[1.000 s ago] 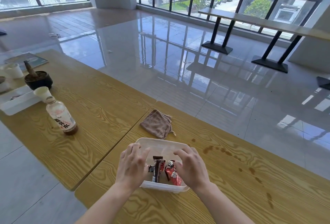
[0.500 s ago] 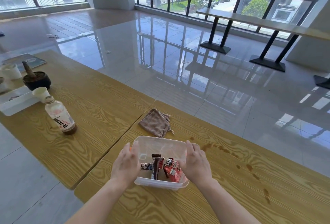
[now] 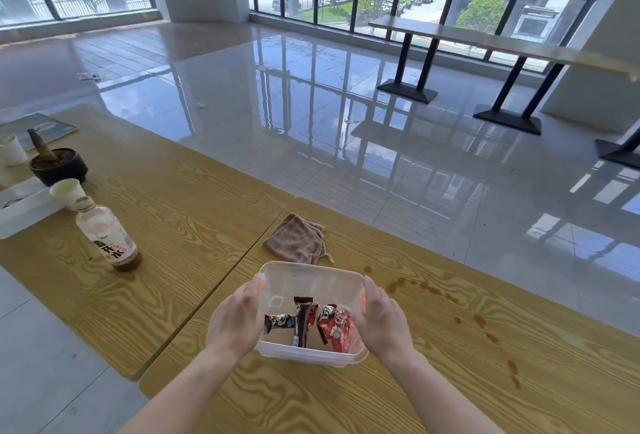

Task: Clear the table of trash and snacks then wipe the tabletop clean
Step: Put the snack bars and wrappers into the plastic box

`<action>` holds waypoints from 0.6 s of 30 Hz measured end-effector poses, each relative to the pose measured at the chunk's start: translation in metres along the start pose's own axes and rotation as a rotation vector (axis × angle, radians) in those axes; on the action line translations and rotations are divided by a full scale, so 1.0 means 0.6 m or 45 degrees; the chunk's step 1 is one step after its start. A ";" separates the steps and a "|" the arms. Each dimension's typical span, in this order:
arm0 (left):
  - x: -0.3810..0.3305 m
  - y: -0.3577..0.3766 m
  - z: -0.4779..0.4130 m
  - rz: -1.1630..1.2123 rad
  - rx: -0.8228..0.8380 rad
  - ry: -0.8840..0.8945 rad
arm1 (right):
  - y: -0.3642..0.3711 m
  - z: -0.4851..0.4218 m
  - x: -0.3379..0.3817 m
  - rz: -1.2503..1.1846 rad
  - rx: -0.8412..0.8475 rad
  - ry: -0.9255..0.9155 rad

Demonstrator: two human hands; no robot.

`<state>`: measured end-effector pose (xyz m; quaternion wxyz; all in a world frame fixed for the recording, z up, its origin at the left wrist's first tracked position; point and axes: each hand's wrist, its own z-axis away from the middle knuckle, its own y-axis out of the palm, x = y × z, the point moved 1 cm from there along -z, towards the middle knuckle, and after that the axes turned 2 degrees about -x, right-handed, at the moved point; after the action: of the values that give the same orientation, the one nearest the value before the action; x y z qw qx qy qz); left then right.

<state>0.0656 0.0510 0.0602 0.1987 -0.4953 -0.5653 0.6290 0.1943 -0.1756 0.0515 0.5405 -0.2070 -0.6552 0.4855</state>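
Left hand [image 3: 235, 319] and right hand [image 3: 382, 321] gripping the sides of a clear plastic box [image 3: 313, 274] holding snack packets [image 3: 311, 323], near the table's [image 3: 433, 381] front edge, brown cloth [image 3: 294, 239] lying just behind, spill marks [image 3: 485, 326] dotting the right side

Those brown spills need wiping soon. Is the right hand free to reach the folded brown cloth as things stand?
Probably not yet: the right hand and left hand both grip the clear plastic container of snack packets. The folded brown cloth lies unobstructed just beyond it.

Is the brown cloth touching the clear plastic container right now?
Apart. The head view shows a strip of bare wood between the brown cloth and the far rim of the clear plastic container.
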 end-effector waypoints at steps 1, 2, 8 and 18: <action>-0.004 -0.002 -0.004 -0.002 -0.004 0.010 | -0.005 0.000 -0.002 0.000 -0.013 0.004; -0.009 -0.003 -0.007 -0.001 -0.004 0.020 | -0.011 0.001 -0.004 0.003 -0.031 0.005; -0.048 0.000 -0.030 0.030 0.017 0.138 | -0.051 0.012 -0.026 0.015 -0.146 0.065; -0.142 0.021 -0.069 0.111 0.120 0.425 | -0.107 0.067 -0.079 0.040 -0.302 0.348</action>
<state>0.1414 -0.0006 0.0879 0.2854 -0.6072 -0.4723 0.5717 0.1897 -0.2587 0.0850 0.5887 -0.3434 -0.6251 0.3806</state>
